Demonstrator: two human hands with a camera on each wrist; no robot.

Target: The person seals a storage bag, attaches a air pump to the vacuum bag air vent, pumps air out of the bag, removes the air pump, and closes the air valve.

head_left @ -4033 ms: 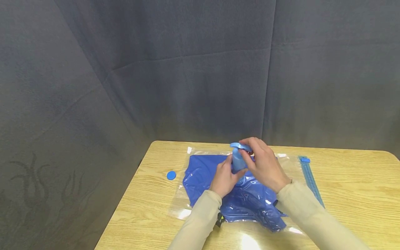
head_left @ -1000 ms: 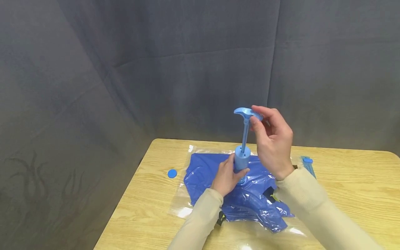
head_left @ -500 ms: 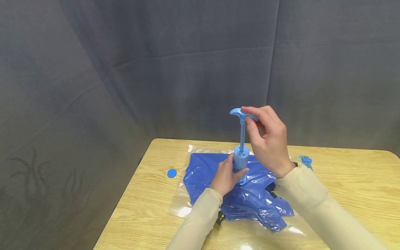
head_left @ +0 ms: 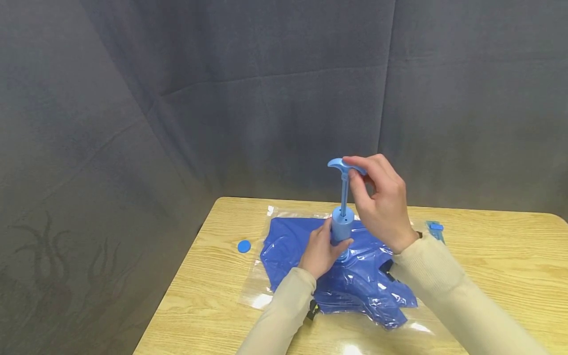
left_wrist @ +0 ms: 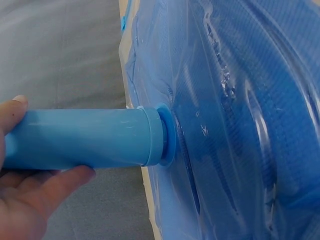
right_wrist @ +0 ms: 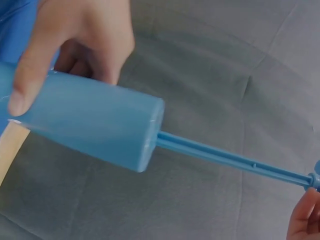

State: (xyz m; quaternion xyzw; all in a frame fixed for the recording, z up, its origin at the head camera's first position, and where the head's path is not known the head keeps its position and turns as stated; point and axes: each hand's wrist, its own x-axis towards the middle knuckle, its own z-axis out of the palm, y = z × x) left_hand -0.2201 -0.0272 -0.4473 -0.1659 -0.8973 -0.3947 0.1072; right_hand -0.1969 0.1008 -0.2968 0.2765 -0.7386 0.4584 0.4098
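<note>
1. The setting-up looks done: the light-blue hand pump (head_left: 342,228) stands upright over the valve (left_wrist: 171,134) of the clear vacuum storage bag (head_left: 254,291), which lies flat on the desk (head_left: 195,296).
2. A blue disc (head_left: 244,246), probably the valve cap, lies off to the left of the bag.
3. Pumping appears under way and unfinished; the film is creased and shiny over the blue fabric (head_left: 284,236), but how much air remains I cannot tell. Left, in my judgement: further strokes, lifting the pump away, closing the valve.
4. The left hand (head_left: 318,250) has its fingers curled partly round the barrel, thumb opposite, gripping it.
5. The right hand (head_left: 382,199) pinches one wing of the T-shaped handle (head_left: 336,163) between thumb and fingers, with hardly any gap beyond the handle's thickness.
6. The pump is smooth, plain plastic: a cylindrical barrel with small holes in its top, a slim ridged rod (head_left: 344,196) drawn well out, and a curved handle.
</note>
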